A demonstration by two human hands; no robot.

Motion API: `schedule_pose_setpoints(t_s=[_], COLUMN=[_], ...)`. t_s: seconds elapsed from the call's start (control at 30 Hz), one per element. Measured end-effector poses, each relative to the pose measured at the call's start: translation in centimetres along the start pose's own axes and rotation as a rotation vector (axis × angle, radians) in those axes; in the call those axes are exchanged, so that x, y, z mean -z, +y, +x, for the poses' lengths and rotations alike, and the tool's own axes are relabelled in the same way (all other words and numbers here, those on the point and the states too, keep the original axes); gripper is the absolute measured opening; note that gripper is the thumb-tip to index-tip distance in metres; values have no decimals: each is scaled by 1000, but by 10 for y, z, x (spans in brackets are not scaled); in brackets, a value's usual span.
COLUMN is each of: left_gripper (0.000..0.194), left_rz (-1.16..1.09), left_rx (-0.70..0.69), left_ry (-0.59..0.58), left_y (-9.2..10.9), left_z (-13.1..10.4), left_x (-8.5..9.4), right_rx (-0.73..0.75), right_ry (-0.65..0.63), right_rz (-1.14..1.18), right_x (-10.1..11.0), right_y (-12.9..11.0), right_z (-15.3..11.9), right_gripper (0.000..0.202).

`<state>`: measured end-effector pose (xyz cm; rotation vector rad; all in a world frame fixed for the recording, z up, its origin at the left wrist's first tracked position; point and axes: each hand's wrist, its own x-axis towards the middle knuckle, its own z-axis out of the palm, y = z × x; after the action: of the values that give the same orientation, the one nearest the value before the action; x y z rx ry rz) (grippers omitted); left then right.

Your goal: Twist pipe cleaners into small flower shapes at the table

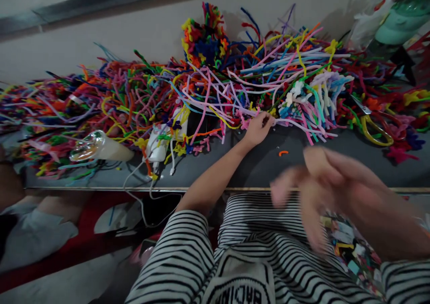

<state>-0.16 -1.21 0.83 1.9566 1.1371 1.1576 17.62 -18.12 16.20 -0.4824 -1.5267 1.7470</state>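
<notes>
At the front edge of a heap of coloured pipe cleaners [144,89], my left hand [258,130] has its fingers pinched together. A pale lilac pipe cleaner [295,125] runs rightward from its fingertips. My right hand [322,183], smeared by motion, hangs in front of the table edge with its fingers apart; nothing shows in it. Beyond the hands stands a bunch of pipe cleaners with white and pale ends [322,91]. A small orange piece of pipe cleaner [283,153] lies on the dark tabletop [258,169] between the hands.
Yellow-handled scissors [376,133] lie at right. A clear plastic cup [112,148] lies on its side at left, near a white power strip [157,145] with cables hanging over the edge. A green container [399,21] stands at back right. Another person's leg [36,232] shows at left.
</notes>
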Motion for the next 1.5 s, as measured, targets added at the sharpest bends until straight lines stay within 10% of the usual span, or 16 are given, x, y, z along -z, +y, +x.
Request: schedule_pose_setpoints(t_s=[0.17, 0.33, 0.67, 1.0, 1.5], left_gripper=[19, 18, 50, 33, 42], left_rz=[-63, -113, -482, -466, -445], left_rx=[15, -2, 86, 167, 194], left_ry=[58, 26, -112, -89, -32], left_y=[-1, -2, -12, -14, -3], left_z=[-1, 3, 8, 9, 8], left_x=[2, 5, 4, -2, 4], right_rx=[201, 125, 35, -11, -23], right_ry=[478, 454, 388, 451, 517], right_rz=[-885, -1305, -983, -398, -697], right_x=[79, 126, 127, 137, 135], right_y=[70, 116, 122, 135, 133], right_z=[76, 93, 91, 88, 85], right_gripper=[35, 18, 42, 70, 63])
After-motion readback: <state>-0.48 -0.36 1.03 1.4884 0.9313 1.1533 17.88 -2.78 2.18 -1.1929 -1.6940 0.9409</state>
